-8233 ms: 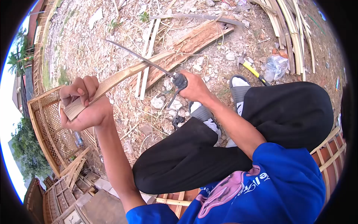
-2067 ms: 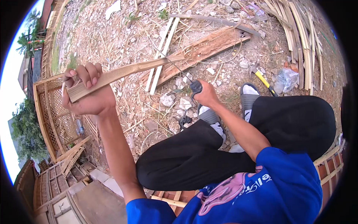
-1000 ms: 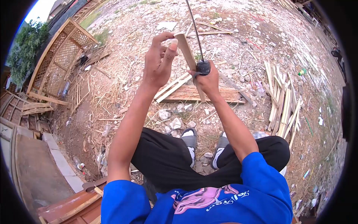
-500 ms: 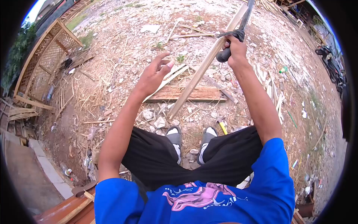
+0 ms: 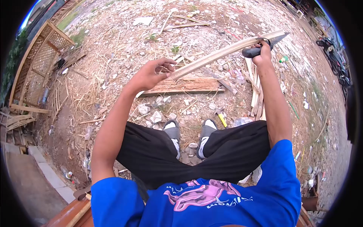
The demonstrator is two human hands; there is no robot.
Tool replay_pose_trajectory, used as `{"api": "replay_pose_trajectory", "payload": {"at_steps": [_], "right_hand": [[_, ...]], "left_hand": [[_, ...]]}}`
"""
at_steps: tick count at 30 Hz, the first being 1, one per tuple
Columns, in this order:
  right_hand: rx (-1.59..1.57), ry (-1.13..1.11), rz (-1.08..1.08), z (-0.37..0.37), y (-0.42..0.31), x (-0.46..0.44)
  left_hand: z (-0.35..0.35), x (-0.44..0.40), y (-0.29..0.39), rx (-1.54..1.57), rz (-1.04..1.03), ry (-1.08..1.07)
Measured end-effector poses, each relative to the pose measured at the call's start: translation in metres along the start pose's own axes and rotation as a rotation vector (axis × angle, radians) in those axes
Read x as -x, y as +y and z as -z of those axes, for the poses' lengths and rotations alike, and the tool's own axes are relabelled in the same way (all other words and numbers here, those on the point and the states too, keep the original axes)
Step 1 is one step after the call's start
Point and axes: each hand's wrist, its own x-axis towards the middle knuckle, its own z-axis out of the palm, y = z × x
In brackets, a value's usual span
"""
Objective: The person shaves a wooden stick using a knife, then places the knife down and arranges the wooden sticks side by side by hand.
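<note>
My right hand (image 5: 263,52) is closed round the dark handle of a long blade (image 5: 279,39) and also grips the upper end of a pale wooden strip (image 5: 221,53). The strip slants down to the left. Its lower end lies right beside the fingertips of my left hand (image 5: 153,73), which is open with curled, spread fingers. Whether those fingertips touch the strip is hard to tell. Under the strip's lower end, a weathered plank (image 5: 185,86) rests on the ground.
A hammer with a yellow handle (image 5: 222,119) lies near my feet. Thin wooden strips (image 5: 256,94) are piled at the right. A lattice wooden frame (image 5: 34,73) stands at the left. Motorcycles (image 5: 332,56) are at the far right. Stones and straw cover the ground.
My left hand let go of the strip earlier, and my right hand took it along with the blade. Since then the strip has swung flatter, its lower end now beside my left hand.
</note>
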Motion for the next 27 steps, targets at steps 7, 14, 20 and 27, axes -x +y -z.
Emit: {"api": "replay_pose_trajectory", "payload": {"at_steps": [7,14,20,27], "right_hand": [[0.028,0.020,0.021,0.016,-0.021,-0.009],[-0.128,-0.100,-0.036,0.023,-0.024,-0.017],[-0.097,-0.224,0.129,0.003,-0.012,0.009],[0.259,-0.549,0.229,-0.037,0.026,0.056]], "left_hand": [[0.004,0.006,0.024,-0.055,0.179,-0.060],[0.003,-0.001,0.011,-0.075,0.095,0.057],[0.013,-0.010,0.020,-0.449,0.012,0.301],[-0.016,-0.047,0.038,-0.364,-0.216,0.273]]}}
